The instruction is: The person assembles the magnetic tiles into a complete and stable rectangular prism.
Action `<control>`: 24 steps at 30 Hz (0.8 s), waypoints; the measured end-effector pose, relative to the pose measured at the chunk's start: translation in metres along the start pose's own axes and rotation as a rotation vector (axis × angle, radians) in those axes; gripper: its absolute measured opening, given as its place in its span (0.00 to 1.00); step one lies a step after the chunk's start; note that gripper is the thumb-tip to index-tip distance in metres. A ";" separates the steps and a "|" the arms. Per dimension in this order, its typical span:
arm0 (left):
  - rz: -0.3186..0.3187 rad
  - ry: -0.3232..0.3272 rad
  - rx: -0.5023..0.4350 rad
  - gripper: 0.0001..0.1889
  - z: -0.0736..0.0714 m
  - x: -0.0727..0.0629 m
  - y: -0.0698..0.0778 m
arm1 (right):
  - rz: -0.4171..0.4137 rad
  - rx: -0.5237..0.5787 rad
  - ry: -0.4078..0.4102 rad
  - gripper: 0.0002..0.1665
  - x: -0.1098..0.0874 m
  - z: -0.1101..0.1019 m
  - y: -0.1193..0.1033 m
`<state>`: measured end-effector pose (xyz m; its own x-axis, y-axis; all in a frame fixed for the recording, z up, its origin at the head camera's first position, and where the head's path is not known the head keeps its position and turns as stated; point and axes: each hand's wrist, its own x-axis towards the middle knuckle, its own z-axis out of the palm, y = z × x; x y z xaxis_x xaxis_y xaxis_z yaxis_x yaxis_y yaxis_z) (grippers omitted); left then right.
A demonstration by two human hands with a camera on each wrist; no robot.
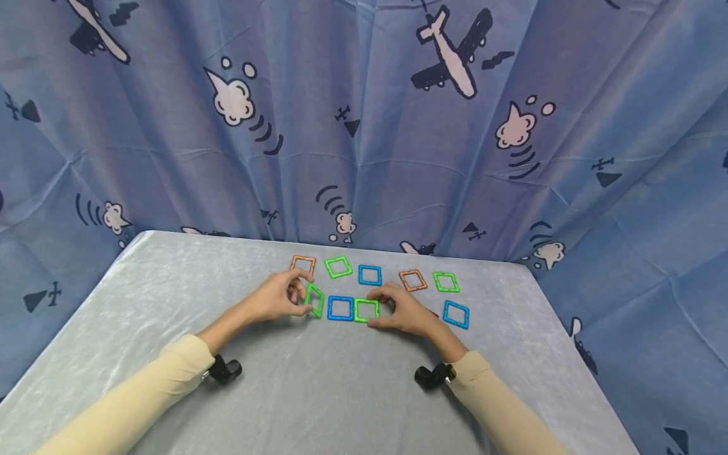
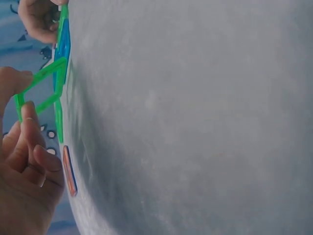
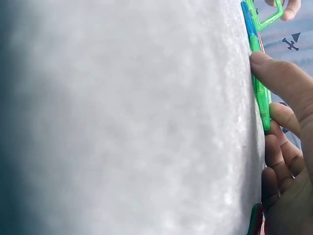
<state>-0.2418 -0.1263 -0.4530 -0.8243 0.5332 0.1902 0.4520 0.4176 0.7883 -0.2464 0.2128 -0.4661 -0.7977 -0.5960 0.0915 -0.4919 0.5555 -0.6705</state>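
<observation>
My left hand [image 1: 279,296] pinches a green square frame tile [image 1: 321,304] between thumb and fingers. In the left wrist view this green tile [image 2: 62,78] is tilted up off the cloth. A blue square tile [image 1: 340,318] lies flat just to its right, a small gap between them. Edge to edge with the blue one lies a second green square tile [image 1: 366,320]. My right hand [image 1: 405,311] grips this second green tile by its near and far edges, thumb on the near side. In the right wrist view the thumb [image 3: 279,73] presses on its edge.
Behind the hands lie orange [image 1: 304,257], green [image 1: 339,275], blue [image 1: 370,283], orange [image 1: 412,289] and green [image 1: 446,290] square tiles. Another blue tile [image 1: 457,324] is right of my right hand, near a mostly hidden red piece [image 1: 435,314]. A patterned blue curtain [image 1: 364,158] hangs behind the table.
</observation>
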 end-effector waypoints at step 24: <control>-0.028 0.003 -0.010 0.30 0.009 0.009 0.006 | 0.011 -0.010 -0.002 0.31 0.001 0.001 0.001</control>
<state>-0.2434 -0.1119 -0.4519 -0.8376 0.5194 0.1695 0.4253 0.4252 0.7990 -0.2471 0.2122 -0.4672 -0.8024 -0.5910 0.0827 -0.4864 0.5676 -0.6642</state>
